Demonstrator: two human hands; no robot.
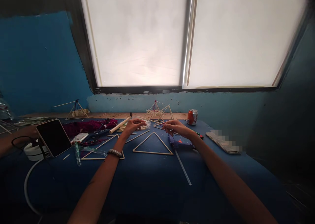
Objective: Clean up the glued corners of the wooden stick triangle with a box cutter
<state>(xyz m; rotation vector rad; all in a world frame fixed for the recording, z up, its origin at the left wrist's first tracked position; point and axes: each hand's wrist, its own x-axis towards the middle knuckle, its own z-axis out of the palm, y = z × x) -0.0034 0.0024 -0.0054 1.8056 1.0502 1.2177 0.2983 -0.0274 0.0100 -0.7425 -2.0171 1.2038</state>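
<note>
A thin wooden stick [155, 121] is held up between my two hands, above the table. My left hand [135, 125] pinches its left part. My right hand [176, 128] has its fingers closed at the right end. Below them lies a flat triangle of sticks [153, 152] on the blue table. Another stick triangle [102, 158] lies to the left, partly hidden by my left wrist. Beneath my right hand rests a purple-blue glue gun [182, 146], with a translucent glue stick [183, 169] extending toward me.
Stick frames [77, 112] stand along the back, beside purple yarn [86, 127]. A soda can [192, 117] stands back right, a flat phone-like item [222, 142] nearer. At left are a dark-screened phone [54, 137], wrapped glue sticks [77, 153] and another person's arm [14, 141].
</note>
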